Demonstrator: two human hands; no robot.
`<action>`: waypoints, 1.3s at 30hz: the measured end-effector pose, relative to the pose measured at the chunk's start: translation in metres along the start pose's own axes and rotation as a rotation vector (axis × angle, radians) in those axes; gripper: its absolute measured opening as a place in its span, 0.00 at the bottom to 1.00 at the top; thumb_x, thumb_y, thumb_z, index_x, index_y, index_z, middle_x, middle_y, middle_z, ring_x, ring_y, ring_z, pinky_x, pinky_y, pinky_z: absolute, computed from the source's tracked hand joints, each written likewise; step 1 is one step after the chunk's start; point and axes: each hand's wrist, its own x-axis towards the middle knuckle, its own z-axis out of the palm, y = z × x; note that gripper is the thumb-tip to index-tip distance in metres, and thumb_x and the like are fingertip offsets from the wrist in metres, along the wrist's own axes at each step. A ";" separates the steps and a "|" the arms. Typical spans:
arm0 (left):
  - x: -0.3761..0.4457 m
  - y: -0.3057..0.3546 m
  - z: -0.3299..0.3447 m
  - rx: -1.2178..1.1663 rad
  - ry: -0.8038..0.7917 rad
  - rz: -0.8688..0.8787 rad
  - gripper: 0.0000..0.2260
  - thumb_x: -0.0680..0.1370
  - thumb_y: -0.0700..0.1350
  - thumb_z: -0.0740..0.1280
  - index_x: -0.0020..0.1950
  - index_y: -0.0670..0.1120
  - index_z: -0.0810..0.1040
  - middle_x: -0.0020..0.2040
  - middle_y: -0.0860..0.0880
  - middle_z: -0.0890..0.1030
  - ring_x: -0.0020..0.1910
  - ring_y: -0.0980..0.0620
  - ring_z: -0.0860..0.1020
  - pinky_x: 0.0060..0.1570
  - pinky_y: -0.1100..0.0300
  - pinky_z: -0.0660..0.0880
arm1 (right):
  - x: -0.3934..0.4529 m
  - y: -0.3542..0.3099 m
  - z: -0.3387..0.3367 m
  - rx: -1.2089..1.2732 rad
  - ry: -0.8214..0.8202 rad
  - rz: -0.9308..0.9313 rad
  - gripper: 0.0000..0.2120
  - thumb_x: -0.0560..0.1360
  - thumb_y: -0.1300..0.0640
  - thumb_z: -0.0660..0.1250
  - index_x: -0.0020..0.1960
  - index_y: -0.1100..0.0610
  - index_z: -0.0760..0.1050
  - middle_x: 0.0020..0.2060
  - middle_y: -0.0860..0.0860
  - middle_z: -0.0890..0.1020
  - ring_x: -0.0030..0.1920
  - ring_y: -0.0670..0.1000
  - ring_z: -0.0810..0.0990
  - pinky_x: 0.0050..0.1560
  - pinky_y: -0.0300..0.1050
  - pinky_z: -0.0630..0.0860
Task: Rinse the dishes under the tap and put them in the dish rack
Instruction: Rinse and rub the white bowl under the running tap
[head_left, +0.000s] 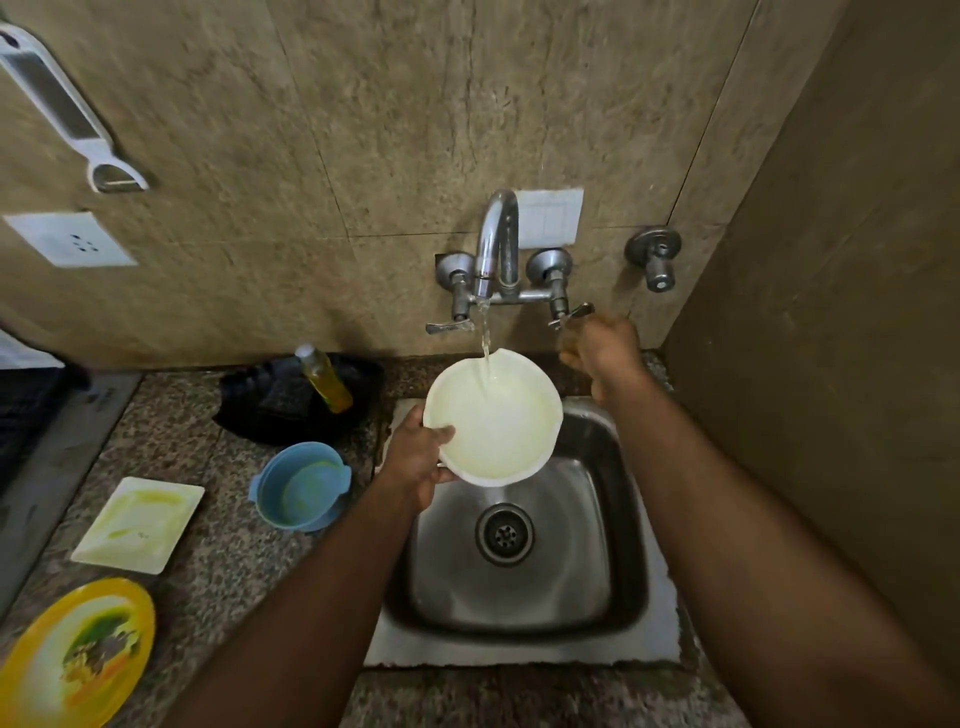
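Under the running metal tap (496, 244), the left hand (418, 460) grips the round white plastic bowl's (493, 415) rim, likely light and slippery, while the right hand (602, 351), blurred beside the tap lever, has a hold I cannot tell.

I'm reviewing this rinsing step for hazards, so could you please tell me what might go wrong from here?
1. The left hand alone grips the white bowl by its rim while water fills it; wet and heavier, it might slip into the sink.
2. The stream from the tap lands near the bowl's far edge, so water could splash onto the counter.
3. The right hand is blurred at the tap lever; opening it further could worsen splashing.
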 end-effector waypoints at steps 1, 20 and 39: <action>-0.001 0.001 -0.001 -0.001 0.013 0.005 0.19 0.79 0.35 0.67 0.65 0.56 0.76 0.63 0.48 0.80 0.61 0.40 0.78 0.51 0.29 0.79 | 0.007 -0.011 0.004 -0.050 0.023 -0.035 0.09 0.72 0.59 0.67 0.51 0.58 0.80 0.43 0.54 0.83 0.46 0.55 0.82 0.35 0.42 0.78; -0.023 -0.004 -0.010 0.169 -0.064 0.456 0.21 0.80 0.32 0.66 0.62 0.56 0.84 0.62 0.52 0.85 0.59 0.52 0.81 0.54 0.56 0.79 | -0.028 0.081 -0.017 -0.820 -0.421 -0.243 0.17 0.68 0.55 0.72 0.57 0.53 0.82 0.47 0.54 0.86 0.45 0.55 0.85 0.44 0.58 0.85; -0.033 0.010 -0.019 0.947 0.091 0.678 0.21 0.78 0.41 0.72 0.70 0.49 0.79 0.57 0.47 0.86 0.56 0.48 0.83 0.53 0.62 0.73 | -0.061 0.066 -0.032 -1.100 -0.131 -0.870 0.32 0.74 0.62 0.67 0.76 0.52 0.66 0.51 0.60 0.83 0.48 0.61 0.82 0.49 0.50 0.78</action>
